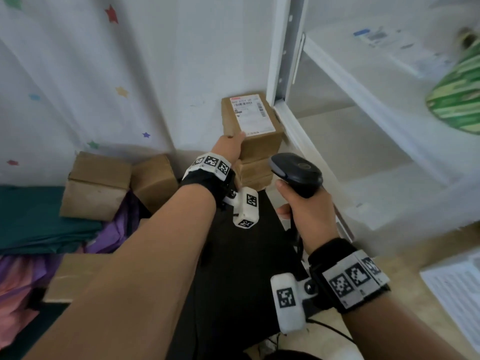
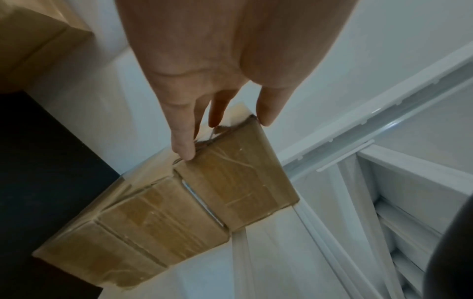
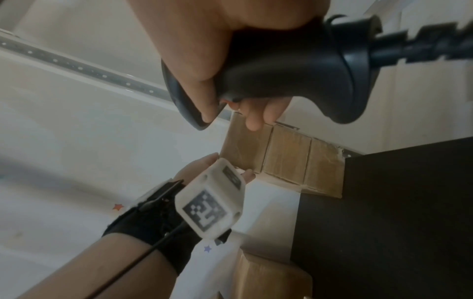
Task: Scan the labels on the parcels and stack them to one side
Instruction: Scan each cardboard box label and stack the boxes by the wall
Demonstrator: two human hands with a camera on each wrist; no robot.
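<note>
The top parcel (image 1: pixel 250 120) sits label-up on a stack of parcels (image 1: pixel 253 172) at the far end of the dark tabletop (image 1: pixel 241 255), against the white shelf frame (image 1: pixel 281 61). The left hand (image 1: pixel 230 148), fingers straight, touches its near-left corner; the right hand (image 1: pixel 305 214) grips the scanner (image 1: pixel 296 172). A stray nudge could skew or topple the stack, and only the left wrist view shows the top parcel overhanging the one beneath.

A white curtain (image 1: pixel 78 74) with coloured stars (image 1: pixel 111 14) hangs at the left. Below it lie teal cloth (image 1: pixel 33 219) and purple cloth (image 1: pixel 111 235). A white metal shelf (image 1: pixel 363 81) stands at the right, with a green striped thing (image 1: pixel 457 100) on it. A black table (image 1: pixel 246 268) is in the middle.
</note>
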